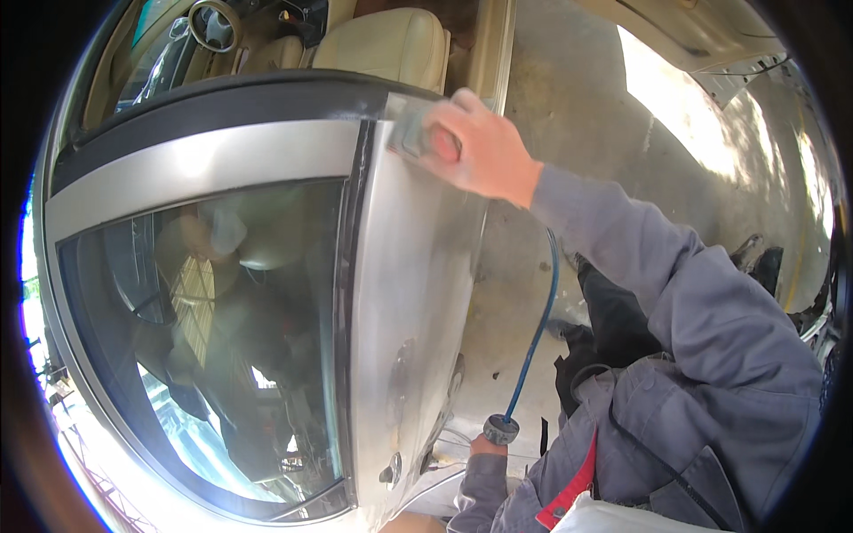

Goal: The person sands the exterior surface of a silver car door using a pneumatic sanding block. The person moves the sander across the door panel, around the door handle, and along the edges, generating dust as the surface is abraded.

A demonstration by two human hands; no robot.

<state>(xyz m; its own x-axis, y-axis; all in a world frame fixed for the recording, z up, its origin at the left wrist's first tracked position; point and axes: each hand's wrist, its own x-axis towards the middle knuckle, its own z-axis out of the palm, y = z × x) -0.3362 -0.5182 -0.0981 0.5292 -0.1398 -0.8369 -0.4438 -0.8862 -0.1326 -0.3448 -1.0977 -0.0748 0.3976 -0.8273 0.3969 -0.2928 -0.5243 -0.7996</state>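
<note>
My right hand (487, 147), smeared by motion, grips a flat greenish-grey sanding pad (409, 133). The pad lies against the upper corner of a silver car door (413, 240), beside the black window trim. Something reddish shows between the pad and the palm. Low in the view, my left hand (487, 447) is closed just under a round grey tool end (502, 429). A blue hose (540, 329) runs up from it, past the door's edge. The left fingers are mostly hidden. Dull, darker patches mark the door skin near its handle (390, 468).
The door glass (222, 346) reflects the surroundings. Beyond the door are a beige seat (382, 49) and a steering wheel (213, 25). Concrete floor (569, 107) lies to the right, with another beige car panel (702, 27) at the top right. Thin pale lines hang near my left hand.
</note>
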